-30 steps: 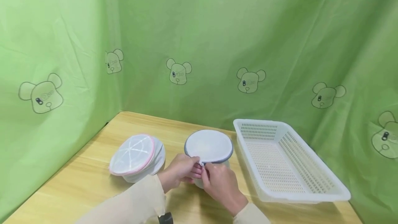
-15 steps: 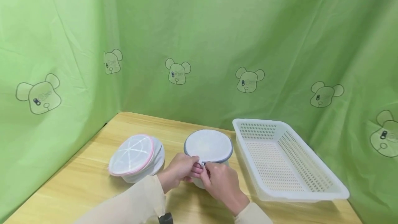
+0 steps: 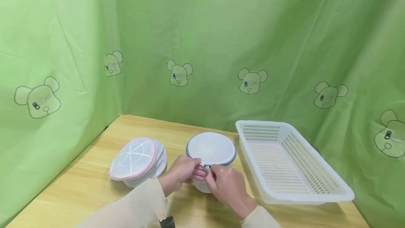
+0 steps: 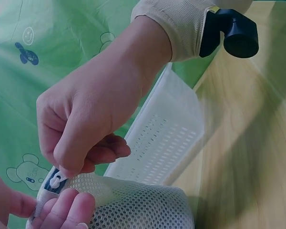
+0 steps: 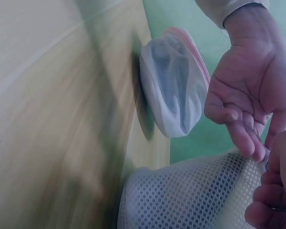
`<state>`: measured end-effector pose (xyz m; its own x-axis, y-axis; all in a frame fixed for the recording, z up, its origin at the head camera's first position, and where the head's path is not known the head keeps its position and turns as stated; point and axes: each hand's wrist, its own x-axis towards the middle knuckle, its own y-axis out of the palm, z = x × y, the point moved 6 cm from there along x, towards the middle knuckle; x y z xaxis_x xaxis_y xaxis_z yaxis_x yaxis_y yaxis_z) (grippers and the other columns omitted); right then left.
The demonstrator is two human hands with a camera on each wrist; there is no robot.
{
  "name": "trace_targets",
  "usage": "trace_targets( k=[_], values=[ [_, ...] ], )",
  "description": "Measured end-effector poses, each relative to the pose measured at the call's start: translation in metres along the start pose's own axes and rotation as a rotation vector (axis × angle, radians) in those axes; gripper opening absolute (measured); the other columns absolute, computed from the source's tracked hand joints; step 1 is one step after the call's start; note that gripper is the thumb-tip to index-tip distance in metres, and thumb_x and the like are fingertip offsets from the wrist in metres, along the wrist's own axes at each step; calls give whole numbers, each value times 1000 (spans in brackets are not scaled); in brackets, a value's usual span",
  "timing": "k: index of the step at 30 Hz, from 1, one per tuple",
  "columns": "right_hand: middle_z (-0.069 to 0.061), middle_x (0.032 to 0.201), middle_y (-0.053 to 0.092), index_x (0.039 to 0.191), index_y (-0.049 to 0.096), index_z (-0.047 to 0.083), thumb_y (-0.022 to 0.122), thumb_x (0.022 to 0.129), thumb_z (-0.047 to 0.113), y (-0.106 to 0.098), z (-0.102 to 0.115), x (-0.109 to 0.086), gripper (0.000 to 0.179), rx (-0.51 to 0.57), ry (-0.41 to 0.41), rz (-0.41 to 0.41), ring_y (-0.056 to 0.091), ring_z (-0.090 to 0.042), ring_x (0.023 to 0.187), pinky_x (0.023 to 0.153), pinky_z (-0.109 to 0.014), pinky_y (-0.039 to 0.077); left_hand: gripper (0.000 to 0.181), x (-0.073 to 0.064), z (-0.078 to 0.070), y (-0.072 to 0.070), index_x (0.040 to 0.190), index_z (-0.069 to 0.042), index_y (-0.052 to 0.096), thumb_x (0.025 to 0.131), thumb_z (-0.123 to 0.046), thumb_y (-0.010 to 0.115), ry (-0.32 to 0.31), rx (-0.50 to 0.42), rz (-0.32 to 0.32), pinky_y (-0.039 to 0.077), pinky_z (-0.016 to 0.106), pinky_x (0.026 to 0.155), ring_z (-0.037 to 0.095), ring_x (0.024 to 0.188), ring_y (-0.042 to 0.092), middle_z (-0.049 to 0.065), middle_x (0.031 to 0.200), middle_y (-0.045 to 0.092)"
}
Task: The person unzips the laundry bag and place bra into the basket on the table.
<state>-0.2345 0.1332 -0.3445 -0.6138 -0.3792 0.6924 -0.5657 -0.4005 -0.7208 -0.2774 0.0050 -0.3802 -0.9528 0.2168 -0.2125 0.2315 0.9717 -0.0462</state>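
Note:
A round mesh laundry bag [image 3: 211, 147] with a white top and dark blue-grey rim stands upright mid-table in the head view. My left hand [image 3: 181, 171] pinches its rim at the front, thumb on top and fingers beneath. Close beside it, my right hand [image 3: 228, 187] has curled fingers and pinches at the zipper's small white slider [image 4: 57, 180]. A short dark stretch of zipper shows between the two hands. In the right wrist view the honeycomb mesh side [image 5: 181, 195] of the bag bulges below both hands.
Left of my hands lies a second white mesh bag [image 3: 134, 157] with pink trim, leaning on its side. A white perforated plastic basket [image 3: 278, 196] stands to the right. Green curtain [image 3: 202, 45] hangs behind the wooden table [image 3: 72, 185].
My right hand and the zipper slider have shifted slightly right, away from my left thumb, and more dark zipper shows. The left hand keeps its grip. The head view has drifted slightly.

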Motion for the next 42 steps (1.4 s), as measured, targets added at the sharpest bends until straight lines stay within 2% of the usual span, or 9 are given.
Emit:
trace_targets(
  k=[6, 12, 24, 35, 42],
  values=[
    [16, 52, 27, 56, 35, 22, 63, 74, 14, -3, -2, -2, 34, 6, -16, -35, 20, 3, 44, 37, -13, 17, 26, -2, 0, -5, 90, 0, 65, 99, -20, 51, -7, -5, -15, 46, 21, 49, 14, 65, 69, 7, 75, 70],
    [16, 52, 27, 56, 35, 23, 63, 72, 13, -6, -7, -4, 33, 2, -10, -62, 20, 3, 45, 37, -14, 17, 27, -1, 1, -7, 91, 0, 65, 99, -21, 51, -6, 3, 3, 45, 22, 50, 14, 64, 68, 7, 76, 70],
    [16, 51, 28, 57, 38, 24, 61, 75, 15, -7, -17, -3, 31, -13, 42, 24, 23, 2, 43, 36, -14, 18, 27, 0, -1, -11, 88, -1, 64, 99, -20, 49, 12, 20, 13, 45, 22, 51, 13, 65, 67, 5, 74, 69],
    [17, 52, 25, 57, 34, 24, 59, 74, 12, -11, -23, -4, 33, 15, 24, 5, 20, 5, 45, 37, -13, 18, 26, 0, 0, -16, 87, -1, 63, 99, -20, 49, 11, 36, 17, 45, 23, 52, 12, 64, 66, 4, 74, 67],
    [17, 52, 27, 57, 35, 25, 60, 74, 13, -13, -31, -5, 32, 19, 88, 23, 22, 2, 45, 37, -16, 20, 26, -1, -2, -18, 87, -1, 62, 99, -20, 49, 14, 52, 21, 46, 23, 53, 12, 63, 65, 4, 73, 67]
  ],
)
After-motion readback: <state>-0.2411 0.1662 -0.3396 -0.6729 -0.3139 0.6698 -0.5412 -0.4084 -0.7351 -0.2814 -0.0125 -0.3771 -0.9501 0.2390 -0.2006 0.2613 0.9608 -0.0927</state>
